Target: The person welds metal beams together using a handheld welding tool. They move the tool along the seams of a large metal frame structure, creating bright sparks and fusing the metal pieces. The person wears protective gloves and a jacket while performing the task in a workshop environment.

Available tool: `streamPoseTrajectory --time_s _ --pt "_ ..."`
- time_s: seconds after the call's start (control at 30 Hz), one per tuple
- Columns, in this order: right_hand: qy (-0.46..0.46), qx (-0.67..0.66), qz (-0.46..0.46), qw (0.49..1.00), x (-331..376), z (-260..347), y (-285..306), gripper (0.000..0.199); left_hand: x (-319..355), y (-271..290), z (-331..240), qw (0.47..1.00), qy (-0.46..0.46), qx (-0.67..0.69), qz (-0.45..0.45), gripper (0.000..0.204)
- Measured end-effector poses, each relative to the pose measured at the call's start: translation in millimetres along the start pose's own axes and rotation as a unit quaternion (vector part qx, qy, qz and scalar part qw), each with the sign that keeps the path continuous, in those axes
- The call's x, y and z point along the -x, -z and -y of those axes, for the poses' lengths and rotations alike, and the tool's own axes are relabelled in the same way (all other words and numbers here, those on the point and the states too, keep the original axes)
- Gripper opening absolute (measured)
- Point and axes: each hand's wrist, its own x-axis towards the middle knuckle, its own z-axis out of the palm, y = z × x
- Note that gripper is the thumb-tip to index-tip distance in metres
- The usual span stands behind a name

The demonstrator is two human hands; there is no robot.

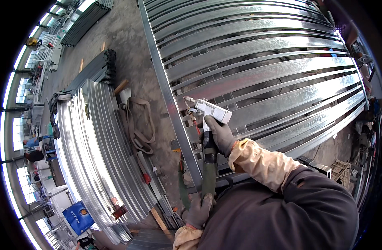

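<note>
My gloved right hand (pixel 221 134) is closed around the dark grip of a handheld welding gun (pixel 214 111) with a silver-white, boxy head. Its narrow nozzle points left, over the side rail (pixel 165 85) of a large galvanized steel frame. A thick cable in a green sleeve (pixel 208 177) runs down from the grip toward my body. Lower down, my gloved left hand (pixel 198 211) is closed on this green-sleeved cable; some of its fingers are hidden. Broad and narrow steel slats (pixel 257 77) cross the frame beneath and beyond the gun.
Left of the frame lies a stack of shiny metal profiles (pixel 95 141), with a rust-brown cylindrical thing (pixel 118 212) on it. A grey lifting strap (pixel 134 121) lies looped on the concrete floor (pixel 128 37). A blue box (pixel 78 218) stands at lower left. Other people are at the far left.
</note>
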Motion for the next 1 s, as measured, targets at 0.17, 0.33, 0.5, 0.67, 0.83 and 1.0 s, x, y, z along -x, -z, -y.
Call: streamPoseTrajectory --time_s 0.17,0.33,0.5,0.67,0.83,1.0 --pt "-0.006 -0.026 -0.023 0.999 -40.5 8.7 3.4 0.037 -33.7 -3.1 -24.4 0.992 0.07 0.096 0.031 0.031" --pt "0.01 -0.03 0.003 1.0 -86.9 10.1 5.7 0.039 -74.1 -5.2 -37.1 0.995 0.083 0.048 0.009 0.034" --pt "-0.002 0.008 0.049 0.999 -116.7 16.5 -4.5 0.037 -108.1 -12.0 -23.9 0.988 0.068 0.135 -0.007 0.032" --pt "0.002 0.01 0.032 0.999 -135.2 16.6 -15.3 0.037 -124.8 -3.8 -32.5 0.987 0.078 0.137 -0.017 0.032" --pt "0.011 0.008 0.024 1.0 -151.8 14.5 -15.2 0.037 -138.2 -1.1 -30.8 0.993 0.061 0.1 -0.033 0.03" --pt "0.002 0.006 0.013 1.0 -159.1 15.2 -15.7 0.036 -147.3 -0.3 -33.6 0.991 0.064 0.112 -0.031 0.028"
